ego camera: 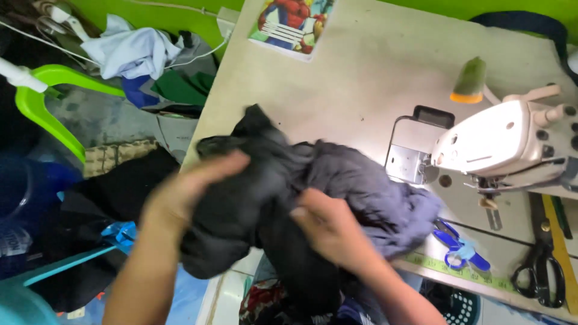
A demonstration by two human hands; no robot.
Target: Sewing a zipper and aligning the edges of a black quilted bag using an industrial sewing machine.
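Beige sewing table [355, 78], green wall [150, 12], cluttered floor [114, 120].

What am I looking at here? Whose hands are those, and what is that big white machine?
This picture comes from a camera worn on a person's head, looking down, so the two bare hands are that person's own. The left hand and the right hand both grip a bundle of dark cloth, black on one side and greyish purple on the other. It is blurry, so the hands seem to be moving. The white machine is a sewing machine standing on a pale table. Near the table's front edge lie small blue snips and big black scissors. A colourful picture lies at the far end. A green plastic chair is at the left.
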